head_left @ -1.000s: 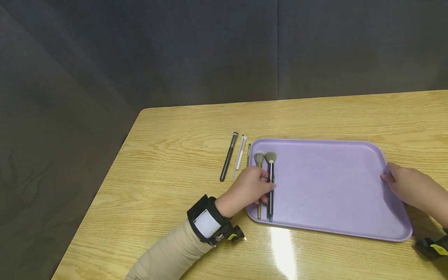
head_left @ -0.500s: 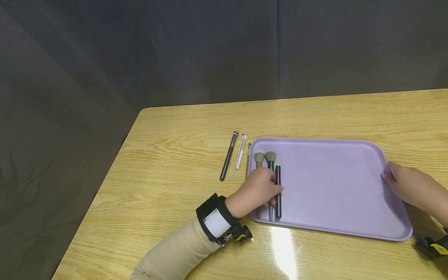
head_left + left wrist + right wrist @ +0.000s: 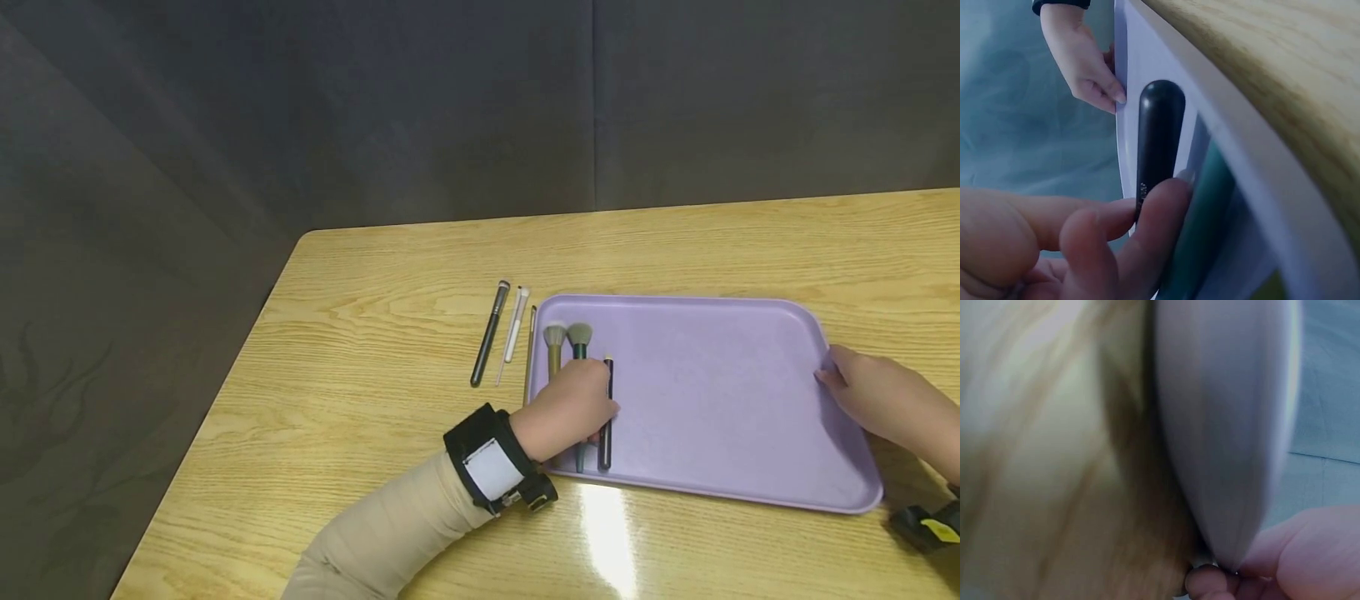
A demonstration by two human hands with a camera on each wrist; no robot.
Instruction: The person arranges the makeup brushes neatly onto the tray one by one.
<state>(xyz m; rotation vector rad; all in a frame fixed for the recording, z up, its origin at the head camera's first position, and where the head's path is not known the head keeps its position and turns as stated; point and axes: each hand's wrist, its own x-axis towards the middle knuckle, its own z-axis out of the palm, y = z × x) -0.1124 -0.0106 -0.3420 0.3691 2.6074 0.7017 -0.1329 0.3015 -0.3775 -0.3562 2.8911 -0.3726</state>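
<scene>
In the head view my left hand [image 3: 572, 410] is over the left part of a purple tray [image 3: 712, 392]. It pinches a black-handled makeup brush [image 3: 605, 454] between thumb and fingers; the left wrist view shows the rounded end of that handle [image 3: 1160, 128]. Just left of it on the tray lie a green-handled makeup brush [image 3: 580, 335] and a gold-handled makeup brush [image 3: 555, 342], both partly covered by the hand. My right hand [image 3: 873, 392] grips the tray's right edge, thumb on the inner side, fingers curled under the rim [image 3: 1229, 456].
Left of the tray, on the wooden table [image 3: 360, 350], lie a black makeup brush [image 3: 490, 335], a white makeup brush [image 3: 515, 333] and a thin pale stick-like tool [image 3: 502, 367]. A slim brush [image 3: 530, 342] lies right along the tray's left edge. A dark curtain [image 3: 450, 108] hangs behind.
My left hand has shifted right with the black-handled makeup brush, moving it away from the green-handled one. The right hand and the tray stay in place.
</scene>
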